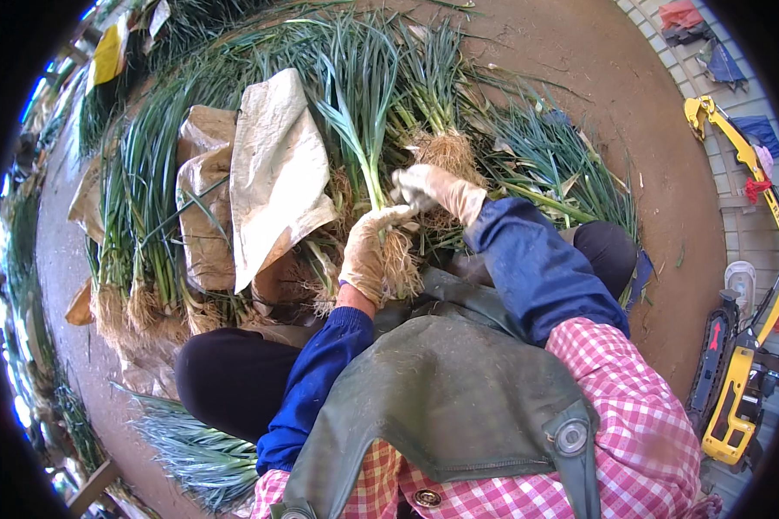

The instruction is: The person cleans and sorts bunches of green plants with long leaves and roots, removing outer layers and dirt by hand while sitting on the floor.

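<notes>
My left hand (368,255), in a dirty cream work glove, is closed round the pale lower stalks of a small bunch of leeks (370,164). Their long green leaves point away from me, and a tangle of straw-coloured roots (400,264) hangs beside the glove. My gloved right hand (437,190) is curled close to the stalks, its fingertips by the left hand's fingers. What those fingers pinch, if anything, is hidden. Just beyond the right hand lies another rooted bunch (448,154).
Beige sacking (277,173) covers part of the leek pile on the left, near upright rooted bunches (134,268). Loose leaves (554,156) lie to the right on the brown floor (666,216). A yellow toy-like excavator (729,406) stands at far right. More leaves (199,450) lie behind my left knee.
</notes>
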{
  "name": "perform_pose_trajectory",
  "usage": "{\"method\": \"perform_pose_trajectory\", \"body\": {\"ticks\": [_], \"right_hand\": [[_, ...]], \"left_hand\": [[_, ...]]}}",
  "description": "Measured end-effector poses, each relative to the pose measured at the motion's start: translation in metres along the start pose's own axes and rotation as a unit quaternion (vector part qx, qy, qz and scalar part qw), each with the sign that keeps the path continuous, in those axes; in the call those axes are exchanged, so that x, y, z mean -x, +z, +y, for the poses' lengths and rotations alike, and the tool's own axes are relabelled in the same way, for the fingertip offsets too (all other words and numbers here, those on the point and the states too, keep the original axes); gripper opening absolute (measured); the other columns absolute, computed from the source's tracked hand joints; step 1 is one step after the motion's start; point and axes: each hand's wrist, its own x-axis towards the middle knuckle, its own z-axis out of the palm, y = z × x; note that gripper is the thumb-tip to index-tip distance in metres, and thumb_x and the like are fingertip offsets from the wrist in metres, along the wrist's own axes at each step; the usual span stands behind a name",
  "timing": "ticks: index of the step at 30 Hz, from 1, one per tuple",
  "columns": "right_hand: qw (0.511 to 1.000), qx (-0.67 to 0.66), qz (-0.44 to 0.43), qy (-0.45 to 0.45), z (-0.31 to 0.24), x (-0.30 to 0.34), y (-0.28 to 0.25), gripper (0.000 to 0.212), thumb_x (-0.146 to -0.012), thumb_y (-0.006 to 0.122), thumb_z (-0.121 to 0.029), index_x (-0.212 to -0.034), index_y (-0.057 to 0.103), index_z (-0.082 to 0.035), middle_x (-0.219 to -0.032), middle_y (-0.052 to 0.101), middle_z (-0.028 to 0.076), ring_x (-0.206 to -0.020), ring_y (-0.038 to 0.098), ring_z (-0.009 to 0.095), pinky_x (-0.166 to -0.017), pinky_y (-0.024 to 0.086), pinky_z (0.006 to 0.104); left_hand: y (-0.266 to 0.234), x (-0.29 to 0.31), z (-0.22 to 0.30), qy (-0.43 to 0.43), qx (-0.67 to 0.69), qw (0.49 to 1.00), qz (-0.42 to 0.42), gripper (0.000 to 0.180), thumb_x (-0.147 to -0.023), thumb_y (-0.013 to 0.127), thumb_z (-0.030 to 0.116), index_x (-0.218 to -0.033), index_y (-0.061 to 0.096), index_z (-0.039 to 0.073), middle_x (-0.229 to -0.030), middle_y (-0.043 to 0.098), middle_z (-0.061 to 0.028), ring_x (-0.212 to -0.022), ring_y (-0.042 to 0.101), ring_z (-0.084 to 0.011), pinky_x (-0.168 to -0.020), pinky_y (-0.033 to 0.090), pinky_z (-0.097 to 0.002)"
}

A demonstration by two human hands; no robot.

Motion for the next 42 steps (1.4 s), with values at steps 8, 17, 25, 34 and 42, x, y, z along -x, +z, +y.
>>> {"method": "perform_pose_trajectory", "body": {"ticks": [8,17,25,34,42], "right_hand": [[0.97,-0.101,0.21,-0.071,-0.022,-0.042,0.044,0.028,-0.092,0.06,-0.028,-0.084,0.065,-0.002,-0.065,0.061,0.003,-0.05,0.056,0.013,-0.049,0.046,0.0274],[0.926,0.217,0.262,-0.166,-0.02,-0.03,0.039,0.03,-0.085,0.059,-0.038,-0.092,0.068,-0.011,-0.081,0.068,0.007,-0.074,0.065,0.024,-0.07,0.05,0.0341],[0.955,-0.281,0.091,0.01,-0.016,-0.03,0.038,0.038,-0.083,0.066,-0.048,-0.092,0.065,-0.011,-0.077,0.064,0.001,-0.062,0.062,0.015,-0.054,0.048,0.0269],[0.916,-0.37,0.077,-0.134,-0.015,-0.039,0.034,0.037,-0.097,0.05,-0.03,-0.103,0.066,0.003,-0.065,0.056,-0.002,-0.055,0.051,0.009,-0.051,0.041,0.0224],[0.924,-0.361,-0.031,-0.121,-0.001,-0.013,0.031,0.034,-0.096,0.052,-0.031,-0.095,0.065,0.001,-0.075,0.062,0.004,-0.066,0.061,0.013,-0.06,0.052,0.0272]], "left_hand": [[0.004,0.011,0.001,-0.005,-0.003,0.999,0.033,0.019,-0.089,0.057,0.013,-0.099,0.061,-0.003,-0.074,0.062,-0.0074,-0.059,0.058,-0.0142,-0.05,0.049,-0.0246],[0.005,0.014,0.006,0.003,-0.05,0.993,0.105,0.014,-0.089,0.061,0.017,-0.094,0.064,0.005,-0.062,0.054,0.0027,-0.046,0.047,-0.0069,-0.04,0.04,-0.0191],[0.007,0.019,0.009,-0.006,-0.065,0.993,0.095,0.019,-0.091,0.058,0.02,-0.1,0.064,0.004,-0.062,0.053,0.003,-0.045,0.045,-0.0067,-0.039,0.037,-0.0184],[0.001,0.026,0.012,-0.034,0.06,0.997,-0.039,0.035,-0.098,0.047,0.024,-0.112,0.06,-0.004,-0.085,0.068,-0.0087,-0.06,0.061,-0.0118,-0.048,0.051,-0.0215],[0.002,0.009,0.002,0.02,-0.093,0.994,0.051,0.025,-0.094,0.052,0.016,-0.11,0.061,-0.001,-0.091,0.069,-0.0079,-0.061,0.059,-0.0093,-0.046,0.046,-0.019]]}}
